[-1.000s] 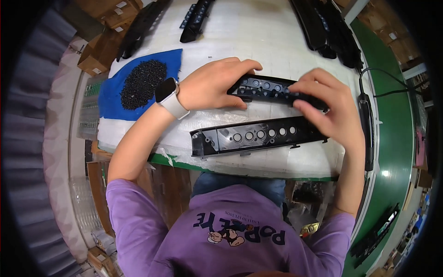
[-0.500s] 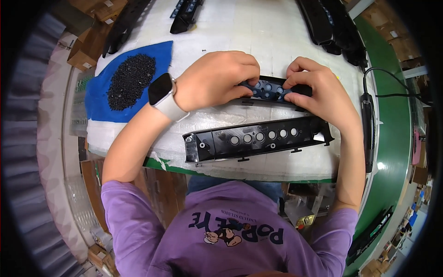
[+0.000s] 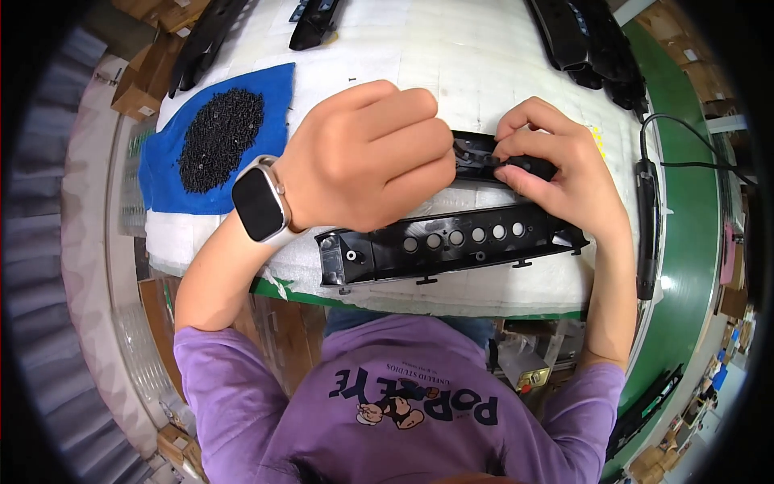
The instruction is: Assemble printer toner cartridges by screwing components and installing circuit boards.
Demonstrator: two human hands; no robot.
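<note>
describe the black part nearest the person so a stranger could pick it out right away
On the white padded table, look at the front edge just above the purple shirt. A long black plastic panel lies there lengthwise, uncovered, below both hands. Unlike the similar piece under the fingers, it shows a full row of round holes along its middle.

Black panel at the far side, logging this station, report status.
Left hand and right hand both gripping far black panel. Second holed panel lies free, nearer the body. Screw pile on blue cloth, clear.
</note>
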